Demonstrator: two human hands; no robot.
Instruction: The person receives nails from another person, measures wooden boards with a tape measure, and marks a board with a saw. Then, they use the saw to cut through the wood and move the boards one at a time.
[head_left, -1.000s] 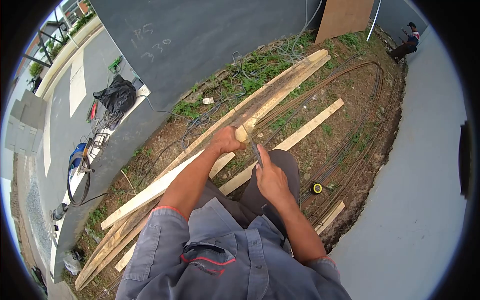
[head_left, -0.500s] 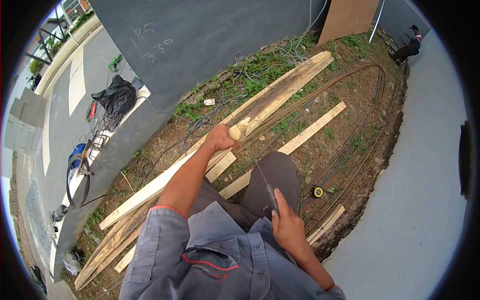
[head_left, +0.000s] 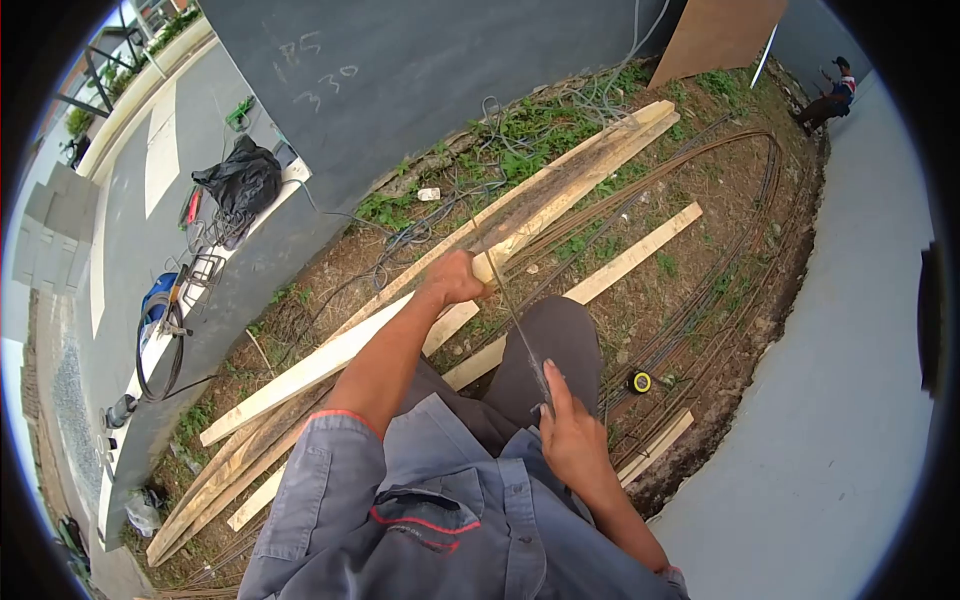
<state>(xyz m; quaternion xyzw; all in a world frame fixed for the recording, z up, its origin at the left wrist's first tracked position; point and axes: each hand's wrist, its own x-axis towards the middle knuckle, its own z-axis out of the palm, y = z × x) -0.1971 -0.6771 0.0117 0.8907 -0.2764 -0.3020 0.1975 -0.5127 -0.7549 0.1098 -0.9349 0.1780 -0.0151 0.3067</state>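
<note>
My left hand (head_left: 455,277) is wrapped round a pale wooden board (head_left: 310,372) near its upper end. In my right hand (head_left: 573,435) is the handle of a handsaw (head_left: 520,335), whose thin blade, seen nearly edge-on, reaches up to the board's end just right of my left hand. Behind that end lie long planks (head_left: 590,165) with a dark stained strip. A narrower pale batten (head_left: 640,250) rests on the soil beyond my knee.
A yellow and black tape measure (head_left: 639,381) lies by long bent steel rods (head_left: 740,290) at the right. Cables tangle in the weeds. A black plastic bag (head_left: 240,180) and tools sit on the low wall at left. Another person (head_left: 830,98) is far back at the right.
The saw and my right hand have shifted slightly, with the blade now reaching further up past the board's end. My left hand keeps its hold. The whole view has shifted a little.
</note>
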